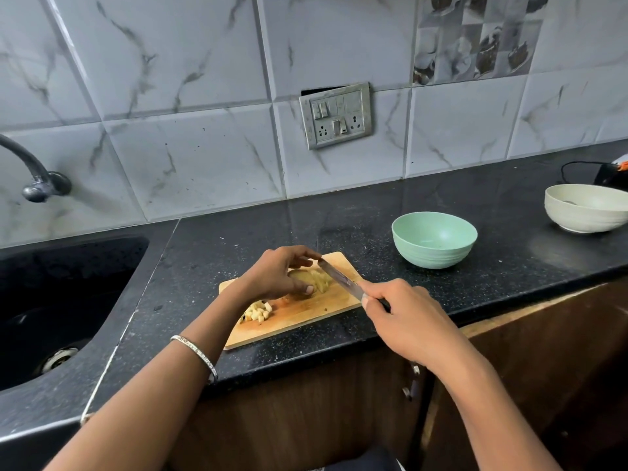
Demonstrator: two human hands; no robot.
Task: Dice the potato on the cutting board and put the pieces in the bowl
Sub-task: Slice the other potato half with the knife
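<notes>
Black granite counter point(272, 226) under a marble-tile wall, sink point(68, 266) at its left end. Board point(306, 319) sits at the counter's front edge, just right of the sink. Left hand point(275, 277) is clamped over the potato point(317, 279) near the board's middle, fingers curled on top, thumb on the near side. Right hand point(404, 317) grasps the knife point(339, 278) by the handle, and the forefinger looks laid along the spine. Blade runs diagonally toward the board's far right corner, against the potato's right side. That face looks cut into strips; can't tell how deep. Dice pile point(260, 312) is at the board's left front, partly under the left wrist. Green bowl point(435, 253) stands off the board's far right corner, well apart from the pile, and looks bare inside. My read: roughly halfway through cutting, no transfer yet. White bowl point(586, 219) is at the counter's right end, probably not needed. For this cut: fingertips tucked behind the knuckles, thumb back from the blade line, cross-cut the strips straight down at even spacing, tip kept on the wood. Likely risk is strips fanning apart under the grip, so squeeze them together sideways. Push finished dice left to the pile between passes, else the cutting zone clogs.
</notes>
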